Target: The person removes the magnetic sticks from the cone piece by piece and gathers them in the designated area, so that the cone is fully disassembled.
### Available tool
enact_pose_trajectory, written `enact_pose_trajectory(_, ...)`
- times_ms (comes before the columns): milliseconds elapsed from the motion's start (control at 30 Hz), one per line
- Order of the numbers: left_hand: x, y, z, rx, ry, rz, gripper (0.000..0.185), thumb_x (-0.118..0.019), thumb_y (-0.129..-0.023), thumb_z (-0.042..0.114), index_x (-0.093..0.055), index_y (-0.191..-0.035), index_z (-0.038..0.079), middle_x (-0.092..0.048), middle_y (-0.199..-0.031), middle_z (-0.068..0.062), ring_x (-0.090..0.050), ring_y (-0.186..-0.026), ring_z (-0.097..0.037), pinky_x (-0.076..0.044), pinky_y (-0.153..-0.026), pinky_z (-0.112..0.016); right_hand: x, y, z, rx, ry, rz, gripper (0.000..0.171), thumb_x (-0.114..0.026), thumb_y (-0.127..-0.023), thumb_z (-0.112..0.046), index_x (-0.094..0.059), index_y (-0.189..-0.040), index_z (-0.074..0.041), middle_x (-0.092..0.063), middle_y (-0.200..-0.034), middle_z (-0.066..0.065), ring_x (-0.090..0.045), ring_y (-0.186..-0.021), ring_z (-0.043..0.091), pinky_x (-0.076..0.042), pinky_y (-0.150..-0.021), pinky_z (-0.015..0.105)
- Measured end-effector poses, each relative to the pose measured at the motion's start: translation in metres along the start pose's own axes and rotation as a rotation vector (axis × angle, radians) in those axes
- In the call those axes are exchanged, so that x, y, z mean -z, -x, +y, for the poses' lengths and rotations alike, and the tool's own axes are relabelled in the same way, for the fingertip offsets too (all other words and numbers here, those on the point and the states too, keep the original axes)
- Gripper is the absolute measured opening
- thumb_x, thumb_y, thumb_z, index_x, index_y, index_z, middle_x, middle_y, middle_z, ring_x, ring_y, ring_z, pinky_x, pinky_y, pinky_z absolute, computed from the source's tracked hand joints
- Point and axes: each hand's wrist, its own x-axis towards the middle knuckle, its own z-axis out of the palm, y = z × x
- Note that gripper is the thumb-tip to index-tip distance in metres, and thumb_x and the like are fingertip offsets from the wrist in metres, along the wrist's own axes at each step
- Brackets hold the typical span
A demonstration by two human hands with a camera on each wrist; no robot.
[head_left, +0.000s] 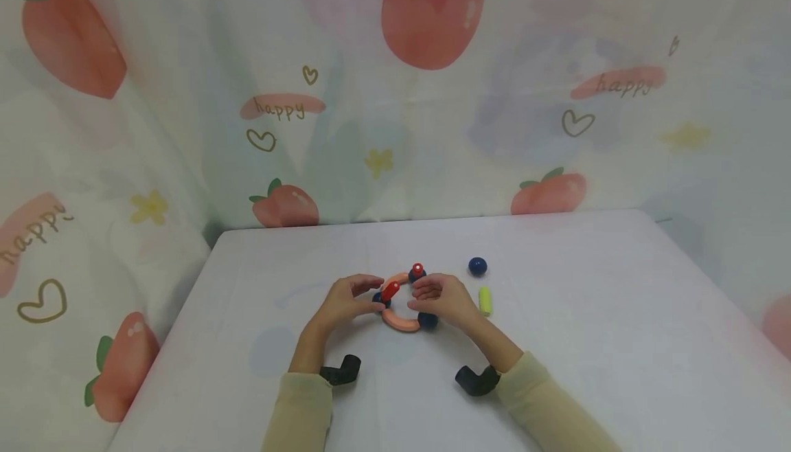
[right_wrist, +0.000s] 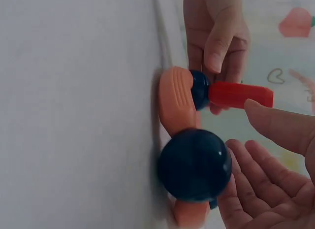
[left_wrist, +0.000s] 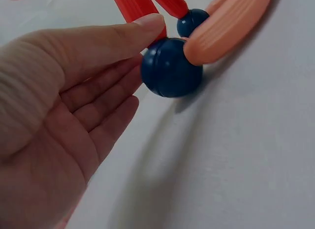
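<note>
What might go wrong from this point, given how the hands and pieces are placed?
The left hand is right at the nearer red rod; an uneven nudge might tilt or loosen it from the blue ball beneath.

The right hand is very close to the front right ball, so a bump could shift the front orange piece.

The loose blue ball might roll if brushed.

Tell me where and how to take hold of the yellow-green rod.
Probably best to pinch the yellow-green rod at mid-length, coming from above and closing across its left and right sides: it lies on the table, slim and straight, with its length pointing away from the person.
</note>
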Motion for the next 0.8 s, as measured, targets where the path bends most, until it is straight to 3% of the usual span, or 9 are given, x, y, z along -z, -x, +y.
enact_pose_trajectory(200,0.0,0.012,0.021,-0.041,0.053,-0.003,0.035,-0.073,-0.076,0.0,-0.063,-0.108,-0.004,-0.063,-0.107,-0.014,-0.054,-0.11,-0.03,-0.038,-0.096,-0.042,-0.014,0.002,-0.013,0.119,-0.105,-0.022,0.034,-0.07,-0.078,0.001,-0.058,-0.108,0.013,-0.061,-0.1,0.028,-0.061,-0.09,0.034,-0.051,-0.078,0.032)
enact_pose_trajectory(400,0.0,0.014,0.017,-0.04,0.057,0.011,0.031,-0.073,-0.076,0.001,-0.065,-0.105,-0.003,-0.064,-0.105,-0.013,-0.056,-0.107,-0.027,-0.04,-0.094,-0.039,-0.028,-0.007,-0.001,0.119,-0.125,-0.018,0.036,-0.071,-0.077,-0.001,-0.058,-0.108,0.012,-0.063,-0.097,0.025,-0.063,-0.088,0.03,-0.051,-0.078,0.029)
enact_pose_trajectory(633,0.001,0.014,0.014,-0.047,0.071,0.009,0.03,-0.074,-0.076,0.003,-0.066,-0.104,-0.002,-0.064,-0.105,-0.014,-0.056,-0.106,-0.027,-0.041,-0.094,-0.039,-0.026,0.003,-0.032,0.162,-0.124,-0.043,0.031,-0.069,-0.077,0.005,-0.059,-0.105,0.013,-0.062,-0.096,0.027,-0.059,-0.092,0.042,-0.05,-0.081,0.038)
enact_pose_trajectory(800,0.0,0.014,0.013,-0.056,0.101,0.007,0.03,-0.073,-0.076,0.001,-0.065,-0.104,-0.004,-0.064,-0.105,-0.016,-0.056,-0.106,-0.028,-0.042,-0.093,-0.04,-0.027,0.008,-0.046,0.164,-0.058,-0.022,0.027,-0.069,-0.078,0.004,-0.06,-0.102,0.011,-0.063,-0.094,0.025,-0.061,-0.089,0.038,-0.05,-0.079,0.038)
